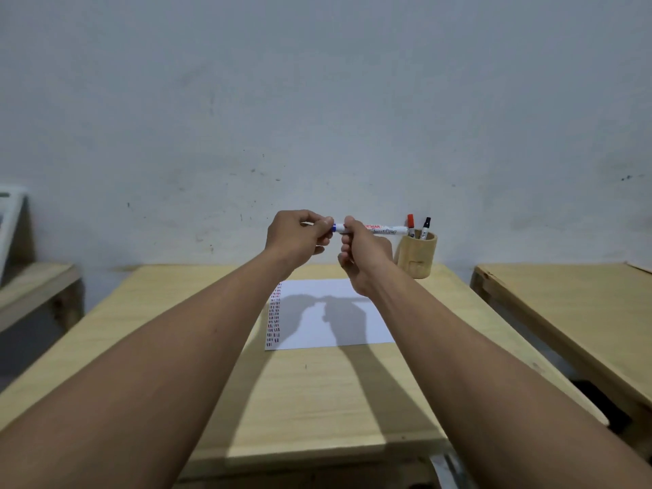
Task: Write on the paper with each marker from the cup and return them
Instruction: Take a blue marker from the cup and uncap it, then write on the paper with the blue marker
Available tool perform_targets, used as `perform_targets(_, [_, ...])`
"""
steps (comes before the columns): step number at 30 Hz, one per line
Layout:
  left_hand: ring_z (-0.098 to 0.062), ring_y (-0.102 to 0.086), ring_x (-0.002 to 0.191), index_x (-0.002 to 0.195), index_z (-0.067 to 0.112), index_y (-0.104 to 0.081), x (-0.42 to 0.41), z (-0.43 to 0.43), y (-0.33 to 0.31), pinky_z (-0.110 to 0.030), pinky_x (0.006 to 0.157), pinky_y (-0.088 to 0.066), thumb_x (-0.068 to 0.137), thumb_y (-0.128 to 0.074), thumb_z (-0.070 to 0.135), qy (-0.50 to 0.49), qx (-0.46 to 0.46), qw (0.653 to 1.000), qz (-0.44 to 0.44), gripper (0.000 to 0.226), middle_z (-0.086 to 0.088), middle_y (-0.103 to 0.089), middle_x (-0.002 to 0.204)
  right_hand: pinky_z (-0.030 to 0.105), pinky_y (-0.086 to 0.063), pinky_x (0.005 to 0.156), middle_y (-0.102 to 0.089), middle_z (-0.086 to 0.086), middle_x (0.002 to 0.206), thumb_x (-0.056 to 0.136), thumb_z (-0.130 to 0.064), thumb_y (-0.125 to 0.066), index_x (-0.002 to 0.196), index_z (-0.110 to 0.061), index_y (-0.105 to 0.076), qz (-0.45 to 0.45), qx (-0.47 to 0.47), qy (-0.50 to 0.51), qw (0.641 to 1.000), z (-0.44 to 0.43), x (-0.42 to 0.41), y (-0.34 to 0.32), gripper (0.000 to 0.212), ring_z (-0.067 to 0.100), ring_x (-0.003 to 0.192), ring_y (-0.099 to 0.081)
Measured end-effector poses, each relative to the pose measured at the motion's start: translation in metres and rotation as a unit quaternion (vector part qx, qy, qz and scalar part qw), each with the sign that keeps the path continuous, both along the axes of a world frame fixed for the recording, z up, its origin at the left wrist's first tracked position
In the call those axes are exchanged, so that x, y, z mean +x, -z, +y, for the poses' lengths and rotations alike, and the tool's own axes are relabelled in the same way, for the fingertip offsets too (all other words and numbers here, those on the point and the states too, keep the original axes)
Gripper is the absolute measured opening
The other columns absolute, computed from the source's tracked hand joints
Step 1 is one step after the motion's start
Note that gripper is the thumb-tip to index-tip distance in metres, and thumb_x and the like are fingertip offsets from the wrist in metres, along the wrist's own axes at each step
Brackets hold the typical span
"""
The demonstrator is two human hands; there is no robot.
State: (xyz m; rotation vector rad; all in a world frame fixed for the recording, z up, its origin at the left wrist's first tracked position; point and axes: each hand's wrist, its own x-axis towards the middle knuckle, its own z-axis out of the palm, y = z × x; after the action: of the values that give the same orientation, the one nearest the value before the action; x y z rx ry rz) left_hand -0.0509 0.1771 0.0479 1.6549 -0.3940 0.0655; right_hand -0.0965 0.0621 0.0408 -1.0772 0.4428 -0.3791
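Both my hands are raised above the paper, holding a white marker [382, 230] level between them. My right hand [363, 257] grips its barrel. My left hand [300, 238] pinches the blue cap end [338, 227]. A white sheet of paper [330, 314] lies on the wooden table [303, 390], with short red and blue marks down its left edge. A wooden cup [418, 255] stands at the table's back right, with a red-capped marker [410, 224] and a black-capped marker [426, 227] upright in it.
A second wooden table [571, 305] stands to the right across a narrow gap. A lower wooden surface [31, 284] and a white frame [10, 220] are at the far left. A grey wall [317, 118] rises right behind the table.
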Motion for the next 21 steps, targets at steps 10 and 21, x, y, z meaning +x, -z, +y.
perform_targets(10, [-0.024,-0.065,0.072,0.084,0.016,-0.078,0.023,0.067,0.038,-0.027,0.066,-0.051,0.085,-0.075,0.022,-0.13,0.228,0.964,-0.041,0.006,-0.007,-0.072,0.078,0.021,-0.05,0.049,-0.057,0.001,0.063,0.088,-0.016,-0.07,0.08,-0.009,-0.067,0.002,-0.136,-0.074,0.988,0.016,-0.004,0.032,0.011,0.012,0.053,-0.053])
perform_targets(21, [-0.014,-0.064,0.062,0.077,0.02,-0.07,0.023,0.084,0.102,-0.022,0.059,-0.045,0.085,-0.063,0.004,-0.175,0.347,0.921,-0.008,0.019,0.003,-0.065,0.07,0.026,-0.055,0.055,-0.072,0.007,0.078,0.092,-0.022,-0.066,0.104,-0.003,-0.069,0.037,-0.301,-0.126,0.944,0.045,-0.007,0.09,0.022,0.014,0.06,-0.065])
